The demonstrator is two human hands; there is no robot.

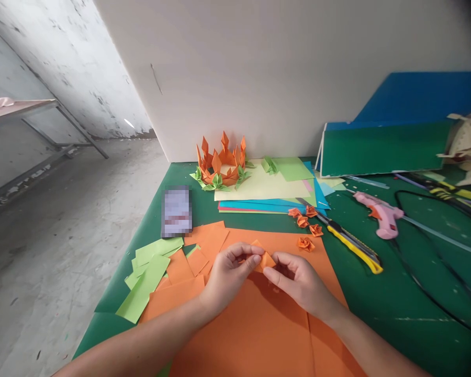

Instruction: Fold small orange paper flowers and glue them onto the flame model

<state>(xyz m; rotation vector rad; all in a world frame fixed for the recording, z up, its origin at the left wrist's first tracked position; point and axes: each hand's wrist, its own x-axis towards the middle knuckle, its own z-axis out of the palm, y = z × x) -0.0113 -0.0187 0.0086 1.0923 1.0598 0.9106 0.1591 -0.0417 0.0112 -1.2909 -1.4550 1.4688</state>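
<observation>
A small folded piece of orange paper [265, 260] is pinched between both hands above a large orange sheet [243, 324]. My left hand [232, 269] grips its left side between thumb and fingertips. On the right side, my right hand [296, 280] holds the lower corner, thumb in front and fingers curled behind. Several small orange paper roses [305, 244] lie just beyond my right hand. Farther back stands an orange paper crown [223, 162] with pointed tips and green paper leaves [215, 182] around its base.
Green and orange paper strips [143, 288] lie at the left, below a blurred phone [176, 212]. A yellow utility knife [353, 246] and a pink glue gun [380, 213] with its cord rest at the right. Stacked coloured paper [267, 180] lies at the back, before a white panel [259, 78].
</observation>
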